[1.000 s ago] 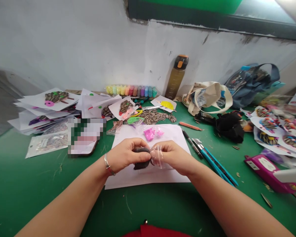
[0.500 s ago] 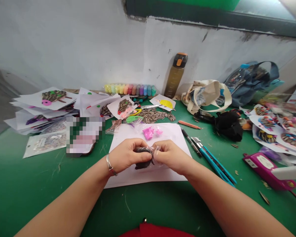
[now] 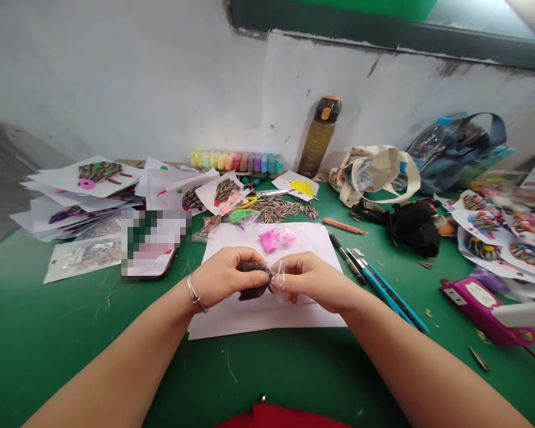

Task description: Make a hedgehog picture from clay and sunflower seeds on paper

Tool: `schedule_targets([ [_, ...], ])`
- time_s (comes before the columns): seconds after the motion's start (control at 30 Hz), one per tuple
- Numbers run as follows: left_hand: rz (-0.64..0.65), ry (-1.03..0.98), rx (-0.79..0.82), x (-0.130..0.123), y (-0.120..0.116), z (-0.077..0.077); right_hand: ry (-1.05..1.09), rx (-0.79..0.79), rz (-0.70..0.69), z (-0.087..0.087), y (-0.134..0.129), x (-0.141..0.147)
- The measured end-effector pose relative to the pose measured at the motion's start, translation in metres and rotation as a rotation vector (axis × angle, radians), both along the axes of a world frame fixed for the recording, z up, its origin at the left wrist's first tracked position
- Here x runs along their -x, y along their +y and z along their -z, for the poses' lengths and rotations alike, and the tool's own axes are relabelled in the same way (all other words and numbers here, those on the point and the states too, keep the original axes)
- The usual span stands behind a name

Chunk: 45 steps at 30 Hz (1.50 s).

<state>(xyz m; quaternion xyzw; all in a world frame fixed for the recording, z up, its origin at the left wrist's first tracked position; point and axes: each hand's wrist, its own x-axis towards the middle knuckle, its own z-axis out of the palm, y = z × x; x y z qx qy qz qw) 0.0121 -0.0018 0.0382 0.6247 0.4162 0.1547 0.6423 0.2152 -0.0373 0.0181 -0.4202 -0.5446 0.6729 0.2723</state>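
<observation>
Item: dark lump (image 3: 253, 282), in L hand (image 3: 232, 274), gripped thumb-to-fingers, above white paper (image 3: 232, 318). Item: clear bag (image 3: 280, 284), pinched in R hand (image 3: 304, 278), just beside lump. Item: pink clay (image 3: 270, 239), on paper beyond hands.

phone (image 3: 154, 246) screen pixelated, power bank (image 3: 485, 309) partly covered, label perhaps unreadable

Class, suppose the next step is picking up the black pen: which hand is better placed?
Probably the right hand: it is nearer the black pen, beside the white paper. The left hand is farther, gripping the dark lump. The right would first need to release the clear plastic.
</observation>
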Motion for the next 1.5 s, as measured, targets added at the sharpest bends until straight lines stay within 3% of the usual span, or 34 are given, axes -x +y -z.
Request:
schedule_targets([
  [0.33,0.005,0.009,-0.008,0.001,0.0,0.004,-0.096,-0.152,0.117,0.004,0.0,0.008],
  [0.6,-0.014,-0.071,0.033,0.004,0.001,0.006,-0.034,-0.187,0.044,0.004,0.0,0.003],
  [0.87,0.02,-0.104,0.078,0.001,-0.001,0.005,0.207,-0.025,0.108,0.007,0.0,0.009],
  [1.17,-0.015,-0.055,0.01,-0.004,-0.006,0.001,0.266,0.113,0.073,0.008,0.0,0.007],
  [1.5,-0.078,-0.029,-0.061,-0.011,-0.008,0.002,0.166,0.124,0.196,0.008,0.0,0.012],
])
